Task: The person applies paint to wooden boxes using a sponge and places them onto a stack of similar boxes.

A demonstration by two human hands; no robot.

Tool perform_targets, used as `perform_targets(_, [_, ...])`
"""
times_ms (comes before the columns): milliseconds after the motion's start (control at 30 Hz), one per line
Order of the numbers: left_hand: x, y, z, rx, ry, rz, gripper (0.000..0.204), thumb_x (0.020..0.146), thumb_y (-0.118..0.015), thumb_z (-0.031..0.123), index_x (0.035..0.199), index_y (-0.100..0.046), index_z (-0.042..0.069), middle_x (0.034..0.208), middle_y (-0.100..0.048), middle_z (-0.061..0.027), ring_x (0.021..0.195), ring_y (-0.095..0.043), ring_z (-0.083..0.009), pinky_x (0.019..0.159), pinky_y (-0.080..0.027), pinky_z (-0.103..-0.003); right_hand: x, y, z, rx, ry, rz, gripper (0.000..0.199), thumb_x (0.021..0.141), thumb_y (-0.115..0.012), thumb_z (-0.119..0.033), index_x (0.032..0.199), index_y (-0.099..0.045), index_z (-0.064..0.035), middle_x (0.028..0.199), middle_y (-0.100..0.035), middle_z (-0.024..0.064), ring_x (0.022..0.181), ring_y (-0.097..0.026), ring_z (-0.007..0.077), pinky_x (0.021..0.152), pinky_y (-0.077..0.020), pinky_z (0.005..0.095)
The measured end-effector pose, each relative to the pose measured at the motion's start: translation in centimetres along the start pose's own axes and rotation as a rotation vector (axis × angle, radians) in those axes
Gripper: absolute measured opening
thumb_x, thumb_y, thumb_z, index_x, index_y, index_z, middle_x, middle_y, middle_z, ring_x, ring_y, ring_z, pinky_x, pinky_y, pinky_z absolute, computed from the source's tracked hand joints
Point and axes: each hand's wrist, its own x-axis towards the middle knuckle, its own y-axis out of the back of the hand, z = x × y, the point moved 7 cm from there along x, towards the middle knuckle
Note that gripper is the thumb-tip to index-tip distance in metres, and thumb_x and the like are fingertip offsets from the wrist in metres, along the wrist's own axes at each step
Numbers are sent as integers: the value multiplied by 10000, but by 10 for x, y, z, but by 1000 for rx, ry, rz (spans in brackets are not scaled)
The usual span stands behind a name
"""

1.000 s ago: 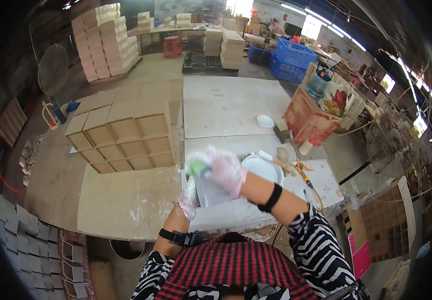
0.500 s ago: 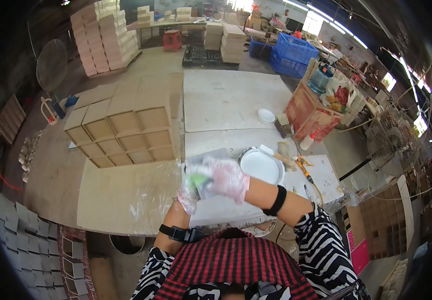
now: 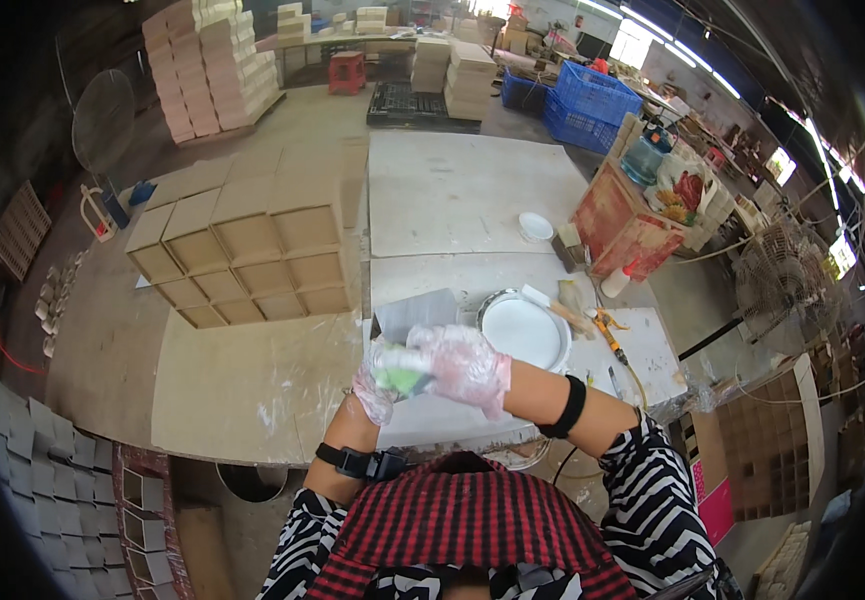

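Note:
My left hand [image 3: 376,388] and my right hand [image 3: 462,364] work close together over the near part of the table, both in thin clear gloves smeared with white. A grey box-like piece [image 3: 418,312] with flat sides extends beyond the fingers, and its near part is hidden by them. The left hand is closed at its near left side. A pale green soft-looking piece [image 3: 402,381] shows between the hands, under the curled right fingers; its kind is blurred. Just right of the hands stands a round pan of white liquid [image 3: 522,333].
A brush [image 3: 558,310] lies across the pan's rim, beside an orange-handled tool [image 3: 608,335] with a hose. Stacked tan boxes [image 3: 252,240] stand at left. Farther back are a small white bowl [image 3: 535,226] and a worn red cabinet [image 3: 624,222]. A fan [image 3: 784,280] stands at right.
Both hands have shifted slightly nearer to me, the right also a little to the right. More of the grey piece's far side shows, and it looks tilted differently.

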Motion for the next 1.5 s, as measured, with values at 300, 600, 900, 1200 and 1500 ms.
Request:
perform_targets(300, [-3, -35, 34, -558, 297, 370, 326, 914, -452, 214, 1186, -508, 42, 1116, -584, -97, 959, -602, -214, 825, -506, -338, 1, 60, 112, 146, -460, 452, 299, 781, -610, -183, 1079, -597, -181, 1010, -582, 114, 888, -590, 298, 781, -475, 385])
perform_targets(600, [-7, -24, 20, -563, 258, 420, 312, 891, -486, 163, 1165, -515, 18, 1103, -586, -106, 1002, -583, -218, 856, -492, -355, -26, -5, 117, 1150, -614, 380, 321, 859, -552, -76, 1175, -508, -34, 1086, -593, 58, 988, -547, 127, 859, -440, 262])
perform_targets(900, [-1, -35, 29, -506, 265, 388, 317, 906, -473, 200, 1155, -528, 11, 1073, -607, -110, 958, -608, -215, 842, -505, -345, -35, -7, 129, 726, -497, 329, 500, 840, -591, -159, 1283, -385, -51, 1221, -495, 98, 1112, -471, 175, 950, -375, 294])
perform_targets(1200, [1, -26, 32, -529, 172, 355, 328, 916, -492, 230, 1172, -510, 25, 1101, -585, -78, 995, -586, -196, 851, -494, -307, -56, 14, 147, 860, -454, 355, 545, 860, -570, -225, 1341, -348, -93, 1226, -495, 108, 1135, -467, 231, 948, -377, 314])
perform_targets(1500, [13, -24, 8, -569, 243, 155, 322, 921, -465, 225, 1171, -514, 28, 1090, -588, -96, 971, -589, -195, 838, -499, -320, -24, 10, 29, 39, 144, 27, 371, 815, -575, -234, 1180, -530, -181, 959, -544, 101, 890, -543, 290, 817, -444, 389])
